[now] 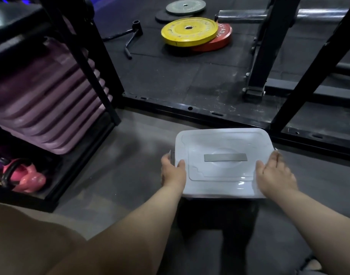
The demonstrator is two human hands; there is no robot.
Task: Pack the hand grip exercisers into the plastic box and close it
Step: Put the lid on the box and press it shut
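A plastic box with a pale white lid [221, 147] sits on the grey floor in front of me. A grey handle strip [225, 157] lies across the lid's middle. My left hand [173, 171] grips the lid's left edge, thumb on top and fingers down the side by a grey latch. My right hand [274, 175] holds the right edge, palm against the side. The box's body below the lid looks dark and blurred. No hand grip exercisers are visible; the inside of the box is hidden by the lid.
A black rack frame [190, 109] runs across the floor just behind the box. Purple step platforms [51, 108] and a pink kettlebell [29, 175] fill a shelf at left. Yellow [188, 31] and red weight plates lie further back.
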